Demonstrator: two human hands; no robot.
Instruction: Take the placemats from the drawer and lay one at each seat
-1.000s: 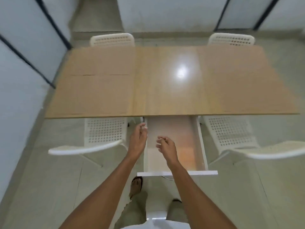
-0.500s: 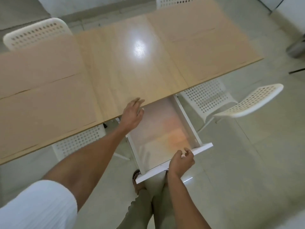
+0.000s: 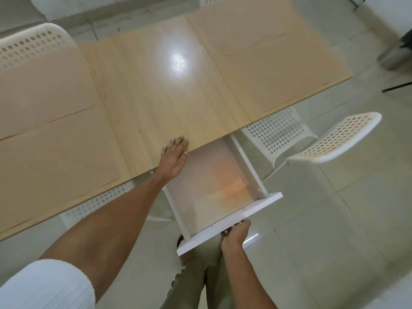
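Observation:
A white drawer [image 3: 229, 221] stands pulled out from under the wooden table [image 3: 169, 90]; its pale inside looks bare. My right hand [image 3: 236, 236] grips the lower edge of the drawer front, fingers curled under it. My left hand [image 3: 175, 156] rests flat with straight fingers on the table's near edge, just left of the drawer. Tan placemats lie on the table: two on the left [image 3: 55, 157] [image 3: 44, 90] and two on the right [image 3: 281, 79] [image 3: 245, 25].
White perforated chairs stand around the table: one at the far left [image 3: 33, 45], one at the near right [image 3: 334, 139], one tucked under the near left edge [image 3: 98, 201]. My legs stand below the drawer. A dark object [image 3: 396, 54] sits on the floor at the right.
My right hand has dropped from the top edge of the drawer front to its underside. My left hand has slid a little further onto the table edge. The view has moved closer.

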